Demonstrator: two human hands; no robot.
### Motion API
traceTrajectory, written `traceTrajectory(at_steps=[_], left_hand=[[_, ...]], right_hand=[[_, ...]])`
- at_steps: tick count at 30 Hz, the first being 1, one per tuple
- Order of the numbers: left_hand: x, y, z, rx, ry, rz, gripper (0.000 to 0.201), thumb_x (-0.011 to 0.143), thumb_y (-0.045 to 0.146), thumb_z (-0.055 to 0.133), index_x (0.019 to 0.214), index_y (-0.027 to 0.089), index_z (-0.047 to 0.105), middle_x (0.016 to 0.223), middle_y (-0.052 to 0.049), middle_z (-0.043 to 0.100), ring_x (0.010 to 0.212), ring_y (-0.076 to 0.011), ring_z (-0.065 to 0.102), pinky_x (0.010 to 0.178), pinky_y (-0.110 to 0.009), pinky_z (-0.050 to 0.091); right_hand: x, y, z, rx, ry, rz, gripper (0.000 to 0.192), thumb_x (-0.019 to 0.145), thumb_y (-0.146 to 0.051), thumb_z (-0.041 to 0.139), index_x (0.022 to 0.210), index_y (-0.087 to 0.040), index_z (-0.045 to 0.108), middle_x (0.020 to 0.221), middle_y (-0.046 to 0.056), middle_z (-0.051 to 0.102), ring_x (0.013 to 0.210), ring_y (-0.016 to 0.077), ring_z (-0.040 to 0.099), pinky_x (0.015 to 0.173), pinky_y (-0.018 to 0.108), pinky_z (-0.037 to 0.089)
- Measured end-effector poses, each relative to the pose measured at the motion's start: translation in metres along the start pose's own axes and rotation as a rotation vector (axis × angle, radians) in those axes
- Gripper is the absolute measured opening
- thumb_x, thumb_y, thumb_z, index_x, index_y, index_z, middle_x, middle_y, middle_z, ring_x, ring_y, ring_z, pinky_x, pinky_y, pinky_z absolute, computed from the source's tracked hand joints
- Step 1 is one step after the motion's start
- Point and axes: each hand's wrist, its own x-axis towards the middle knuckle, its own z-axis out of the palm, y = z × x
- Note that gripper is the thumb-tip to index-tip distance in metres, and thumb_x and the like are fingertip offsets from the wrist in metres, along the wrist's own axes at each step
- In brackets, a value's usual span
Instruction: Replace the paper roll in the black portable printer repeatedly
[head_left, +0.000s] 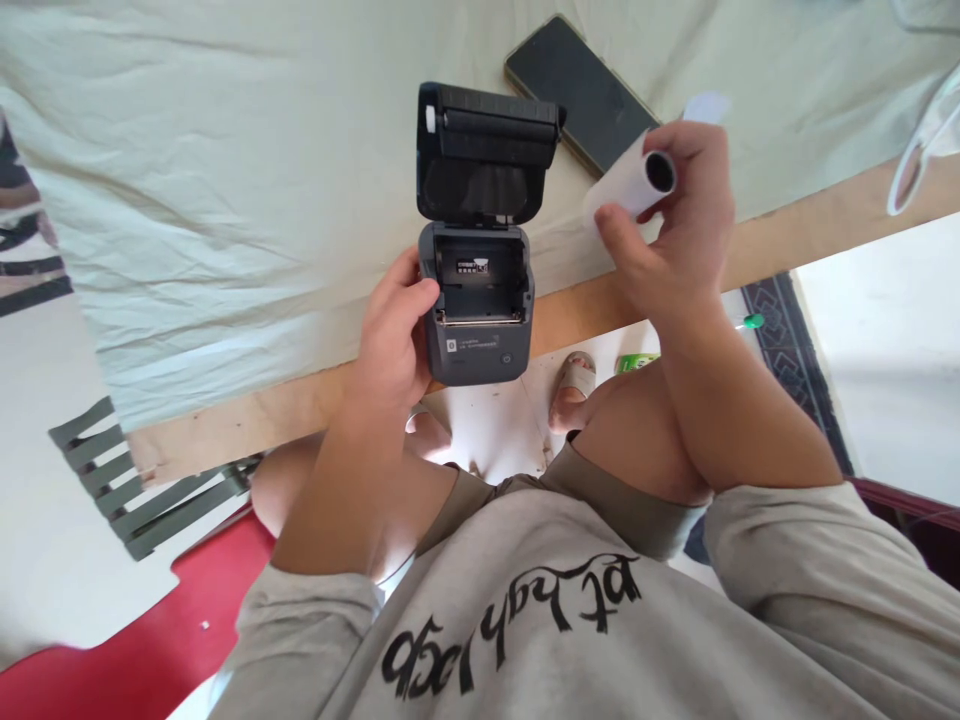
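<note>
**Grey printer open, paper roll held beside it**

Pale green cloth (225, 180) covers the wide surface ahead, with a bare wooden edge (300, 410) running along its near side; whether it is a bed or a counter cannot be told. Below that edge show white floor tiles, a red seat (150, 640) and the slats of a grey chair (112, 470) at the left.

Next in size is the printer (478, 300), a small dark grey box held just over the wooden edge. Its lid (484, 150) stands swung up and back, and the paper bay below lies open, with a small label visible inside.

A black phone (581, 90) lies flat on the cloth, just behind and to the right of the lid.

Left hand (394, 335) grips the printer's left side, thumb curled over the front corner, fingers hidden behind the body.

Right hand (675, 220) is raised to the right of the printer and apart from it, closed around a paper roll (630, 185). The white roll points its dark hollow core toward the camera, and the thumb rests near its loose end.

Smallest of all, a green bottle (637, 362) and a green cap (752, 321) lie on the floor beyond the right knee.
</note>
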Motion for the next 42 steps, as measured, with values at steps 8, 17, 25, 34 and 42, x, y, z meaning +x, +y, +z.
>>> traceTrajectory(at_steps=[8,17,25,34,42], left_hand=[[0.001,-0.003,-0.001,0.002,0.017,0.014,0.029,0.082,0.034,0.063,0.106,0.018,0.07,0.094,-0.006,0.07,0.08,-0.0201,0.066,0.064,-0.031,0.055],[0.002,-0.004,0.0,0.002,0.04,0.021,0.027,0.08,0.033,0.063,0.102,0.021,0.072,0.09,-0.004,0.07,0.074,-0.0204,0.061,0.058,-0.034,0.049],[0.002,-0.002,0.004,0.011,0.041,-0.003,0.025,0.082,0.036,0.062,0.1,0.023,0.072,0.091,-0.005,0.071,0.076,-0.022,0.062,0.058,-0.036,0.048],[0.0,-0.002,0.006,0.01,0.048,-0.008,0.025,0.081,0.036,0.062,0.101,0.021,0.071,0.09,-0.004,0.072,0.076,-0.0223,0.063,0.06,-0.036,0.048],[0.001,-0.002,0.006,0.005,0.037,-0.001,0.023,0.083,0.036,0.061,0.1,0.023,0.071,0.093,-0.004,0.072,0.079,-0.0228,0.064,0.065,-0.038,0.048]], right_hand=[[-0.004,0.003,0.011,-0.179,-0.377,-0.026,0.077,0.073,-0.017,0.067,0.138,-0.04,0.034,0.133,0.001,0.062,0.109,0.0252,0.064,0.092,0.047,0.055],[0.009,0.006,-0.036,-0.194,0.335,-0.056,0.015,0.083,-0.025,0.058,0.097,-0.029,0.056,0.098,0.001,0.057,0.091,0.0193,0.058,0.077,0.038,0.046],[0.017,0.043,-0.029,-0.219,0.029,0.25,0.033,0.074,-0.01,0.069,0.101,-0.027,0.061,0.106,0.005,0.059,0.097,0.0222,0.051,0.1,0.043,0.041],[0.021,0.015,-0.032,0.731,0.322,0.633,0.038,0.068,-0.017,0.052,0.105,-0.028,0.052,0.095,-0.001,0.057,0.083,0.0138,0.061,0.059,0.025,0.048],[0.023,0.014,-0.031,0.845,0.289,0.624,0.036,0.065,-0.016,0.065,0.097,-0.032,0.057,0.083,-0.005,0.052,0.072,0.0089,0.051,0.059,0.021,0.052]])
